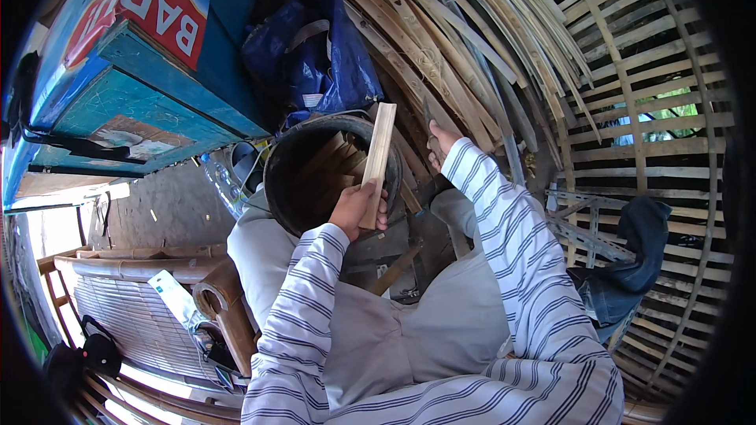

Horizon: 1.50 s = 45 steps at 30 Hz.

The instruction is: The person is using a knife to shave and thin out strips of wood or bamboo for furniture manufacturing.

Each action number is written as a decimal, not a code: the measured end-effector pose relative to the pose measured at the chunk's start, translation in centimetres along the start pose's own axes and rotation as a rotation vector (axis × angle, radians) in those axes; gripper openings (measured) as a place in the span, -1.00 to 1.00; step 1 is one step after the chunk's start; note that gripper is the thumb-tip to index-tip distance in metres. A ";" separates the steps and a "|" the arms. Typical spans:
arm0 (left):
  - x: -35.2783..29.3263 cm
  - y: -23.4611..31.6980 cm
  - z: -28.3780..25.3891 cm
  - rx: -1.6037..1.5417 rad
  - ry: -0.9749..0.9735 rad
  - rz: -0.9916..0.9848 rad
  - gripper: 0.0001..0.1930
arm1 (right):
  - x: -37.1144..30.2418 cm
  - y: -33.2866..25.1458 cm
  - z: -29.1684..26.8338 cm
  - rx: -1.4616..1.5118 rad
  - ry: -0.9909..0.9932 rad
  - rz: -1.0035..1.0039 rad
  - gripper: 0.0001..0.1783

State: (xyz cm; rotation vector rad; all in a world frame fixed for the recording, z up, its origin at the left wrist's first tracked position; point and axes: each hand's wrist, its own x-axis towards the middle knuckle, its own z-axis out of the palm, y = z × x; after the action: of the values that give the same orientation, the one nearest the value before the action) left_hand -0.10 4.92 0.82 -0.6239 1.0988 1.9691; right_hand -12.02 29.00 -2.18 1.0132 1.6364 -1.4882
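My left hand (361, 208) is closed around the lower end of a short flat bamboo strip (381, 145), which stands up at a slight tilt over the right side of a dark bucket. Several cut bamboo pieces (335, 165) lie inside the bucket (270, 177), partly in shadow. My right hand (443, 145) is raised to the right of the strip and apart from it. Its fingers are wrapped round what looks like a knife (430, 116), whose dark greyish blade points away from me; the handle is mostly hidden by the hand.
Long bamboo strips (441, 47) are heaped beyond the bucket, near a slatted bamboo wall (598, 55). A blue plastic bag (339, 71) and a blue box (181, 102) stand at the far left. A clear bottle (223, 186) lies beside the bucket. A bamboo bench (142, 267) is at left.
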 end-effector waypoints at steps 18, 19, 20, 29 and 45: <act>0.9 -1.9 3.2 0.182 0.051 -0.022 -0.68 | -8.2 4.6 4.0 -1.252 0.257 -0.406 -0.33; 0.8 -1.8 3.4 0.221 0.074 -0.001 -0.68 | -8.2 4.3 4.1 -1.267 0.261 -0.390 -0.33; 0.8 -1.7 3.4 0.259 0.097 0.019 -0.69 | -8.1 3.9 4.3 -1.243 0.244 -0.336 -0.33; 0.1 -2.0 4.1 0.254 0.135 -0.020 -0.71 | -0.5 2.1 3.5 -1.054 0.393 -0.319 -0.26; 1.9 0.3 1.0 0.053 0.096 0.024 -0.67 | -7.9 4.3 1.8 -0.989 0.178 -0.498 -0.16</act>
State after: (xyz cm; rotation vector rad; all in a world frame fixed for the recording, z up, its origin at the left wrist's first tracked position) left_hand -1.49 6.42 0.04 -0.6859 1.2183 1.9405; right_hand -4.59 26.58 2.67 0.1803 2.4687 -0.6380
